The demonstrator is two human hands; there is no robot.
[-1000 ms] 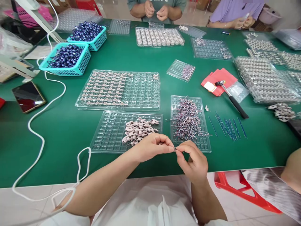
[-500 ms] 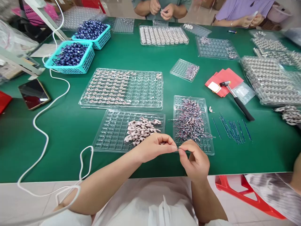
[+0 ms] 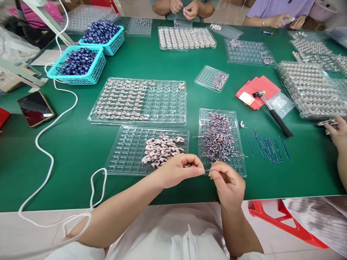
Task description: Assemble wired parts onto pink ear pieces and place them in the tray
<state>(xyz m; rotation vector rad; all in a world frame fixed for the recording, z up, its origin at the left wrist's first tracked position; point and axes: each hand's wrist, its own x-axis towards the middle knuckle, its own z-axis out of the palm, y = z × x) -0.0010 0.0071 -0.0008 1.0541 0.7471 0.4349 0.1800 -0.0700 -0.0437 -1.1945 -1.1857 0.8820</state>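
My left hand [image 3: 180,170] is pinched shut. My right hand [image 3: 229,182] is pinched shut too, a short gap away. A thin wire [image 3: 207,170] spans the gap between the fingertips; what else the fingers may cover is hidden. Behind the left hand, a clear tray [image 3: 124,151] carries a heap of pale pink earphone shells [image 3: 162,148]. Just beyond the right hand, another clear tray [image 3: 240,164] bears a tangled pile of small parts with thin wire leads [image 3: 219,135].
A larger tray [image 3: 165,103] is partly filled with shells in rows. Right lie blue strips [image 3: 268,150], a black-handled hammer [image 3: 280,122] and red packets [image 3: 260,86]. Turquoise baskets [image 3: 93,72], a phone [image 3: 35,108] and a white cable [image 3: 51,159] are left. A co-worker's hand [image 3: 338,133] reaches in.
My right hand has shifted slightly right, widening the gap between my fingertips. A co-worker's hand has come in at the right edge over the shells there.
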